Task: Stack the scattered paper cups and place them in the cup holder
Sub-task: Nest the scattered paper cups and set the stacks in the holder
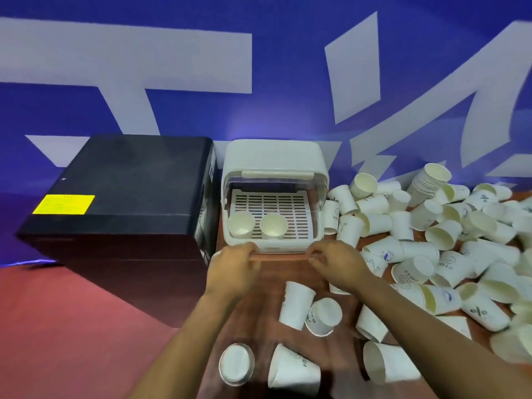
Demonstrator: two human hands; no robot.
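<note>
White paper cups [449, 240] lie scattered right of the open cup holder [273, 194] (two stand inside).

Paper cups [515, 338] cut off at right edge.

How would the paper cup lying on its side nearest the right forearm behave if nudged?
The paper cup lies on its side with its mouth open, so it would probably roll in a curve, being tapered. It looks thin-walled and empty: likely very light and easily crushed by a firm grip.
</note>
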